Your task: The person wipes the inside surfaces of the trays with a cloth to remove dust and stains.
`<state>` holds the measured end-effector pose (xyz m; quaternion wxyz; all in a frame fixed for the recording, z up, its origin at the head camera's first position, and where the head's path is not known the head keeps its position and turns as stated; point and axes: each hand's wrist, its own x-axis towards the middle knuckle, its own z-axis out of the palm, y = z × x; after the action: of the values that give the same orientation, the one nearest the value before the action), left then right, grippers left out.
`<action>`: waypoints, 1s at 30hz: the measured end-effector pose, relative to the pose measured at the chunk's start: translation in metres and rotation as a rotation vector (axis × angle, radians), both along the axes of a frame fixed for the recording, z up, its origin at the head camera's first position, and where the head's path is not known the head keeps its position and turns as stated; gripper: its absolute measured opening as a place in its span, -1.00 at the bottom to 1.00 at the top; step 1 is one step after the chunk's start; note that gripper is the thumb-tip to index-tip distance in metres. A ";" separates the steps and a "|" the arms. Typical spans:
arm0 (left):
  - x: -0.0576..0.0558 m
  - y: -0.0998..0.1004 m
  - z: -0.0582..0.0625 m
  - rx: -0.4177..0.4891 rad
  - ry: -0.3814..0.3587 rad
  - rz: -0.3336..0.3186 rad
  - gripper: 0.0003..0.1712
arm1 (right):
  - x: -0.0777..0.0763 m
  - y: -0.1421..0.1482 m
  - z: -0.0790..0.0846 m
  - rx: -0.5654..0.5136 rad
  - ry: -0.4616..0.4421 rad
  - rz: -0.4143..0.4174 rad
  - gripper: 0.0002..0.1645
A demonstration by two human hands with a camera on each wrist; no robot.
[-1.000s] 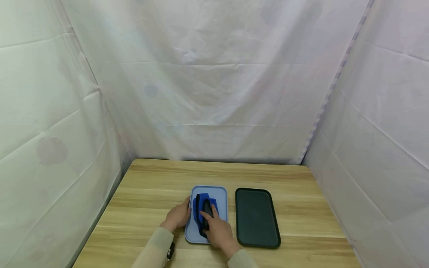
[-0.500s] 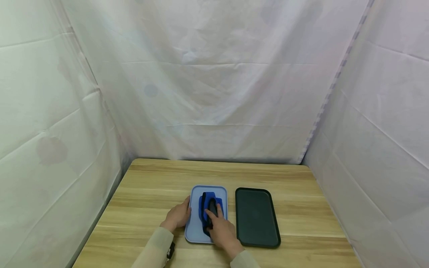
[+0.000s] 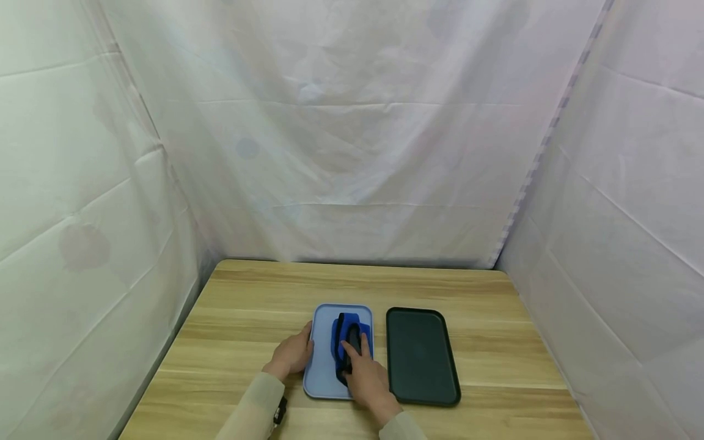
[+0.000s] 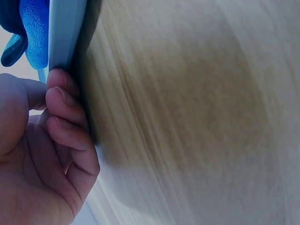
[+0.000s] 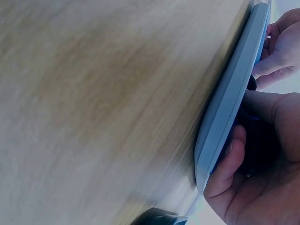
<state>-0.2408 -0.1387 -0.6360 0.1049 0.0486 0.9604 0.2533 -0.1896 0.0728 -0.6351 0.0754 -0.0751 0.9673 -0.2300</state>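
Note:
On the wooden table lies a light blue tray (image 3: 323, 380). My left hand (image 3: 293, 353) holds its left edge; in the left wrist view the curled fingertips (image 4: 65, 101) sit at the tray wall (image 4: 65, 33). A blue terry cleaning cloth (image 3: 349, 319) with black edging lies on the tray's right half. Over it is a long black piece (image 3: 354, 336), which my right hand (image 3: 368, 380) grips from above, index and middle fingers stretched along it. The right wrist view shows that hand (image 5: 262, 187) bent around the dark piece, which it partly hides, just inside the tray rim.
A dark green tray (image 3: 422, 357) lies a short way right of the blue one; its corner (image 5: 159, 218) shows low in the right wrist view. Beyond the wooden table (image 3: 264, 287), pale curtains (image 3: 357, 153) hang at the back and both sides.
My right hand has slid the cloth and black piece rightward across the blue tray, from its left part to its right, slowing lately. The left hand and both trays have stayed put.

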 end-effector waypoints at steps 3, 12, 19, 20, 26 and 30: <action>0.000 -0.001 0.001 -0.001 -0.001 -0.003 -0.35 | -0.001 -0.001 0.000 -0.006 0.007 -0.008 -0.16; 0.000 -0.001 0.003 -0.002 -0.012 -0.002 -0.34 | -0.006 -0.003 -0.003 -0.003 0.040 -0.032 -0.16; 0.000 0.000 0.004 0.000 -0.017 -0.009 -0.35 | -0.011 -0.003 -0.003 -0.022 0.050 -0.033 -0.17; -0.001 0.000 0.004 0.001 -0.018 -0.009 -0.35 | -0.012 -0.003 -0.003 -0.021 0.050 -0.032 -0.17; -0.001 -0.001 0.002 0.000 -0.019 -0.007 -0.35 | -0.017 -0.003 -0.003 -0.016 0.038 -0.031 -0.17; -0.001 0.000 0.002 -0.004 -0.020 -0.009 -0.34 | -0.021 -0.002 -0.002 -0.015 0.020 -0.032 -0.16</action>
<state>-0.2420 -0.1389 -0.6338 0.1158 0.0500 0.9596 0.2516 -0.2108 0.0704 -0.6372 0.0612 -0.0623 0.9674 -0.2377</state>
